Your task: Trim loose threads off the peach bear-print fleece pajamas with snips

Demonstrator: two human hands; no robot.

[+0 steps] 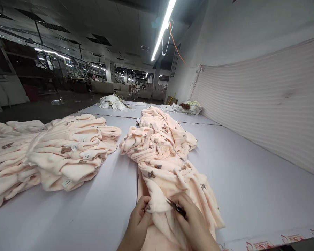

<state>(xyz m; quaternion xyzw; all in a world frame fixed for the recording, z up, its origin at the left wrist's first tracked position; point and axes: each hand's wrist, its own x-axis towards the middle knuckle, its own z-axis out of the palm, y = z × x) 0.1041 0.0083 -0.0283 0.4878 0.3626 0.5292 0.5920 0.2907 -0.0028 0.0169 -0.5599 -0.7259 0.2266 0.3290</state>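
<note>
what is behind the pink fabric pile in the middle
Past the pink fabric pile, a white cloth heap shows to the left and stacked pale cloth to the right, both on the tabletop. Anything low directly behind the pile is covered.

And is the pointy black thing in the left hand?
No, the pointed black tool is in the right hand, while the left hand pinches pale pink fabric.

White garment tags [87,157], red edge lettering [261,246] — both illegible
</note>
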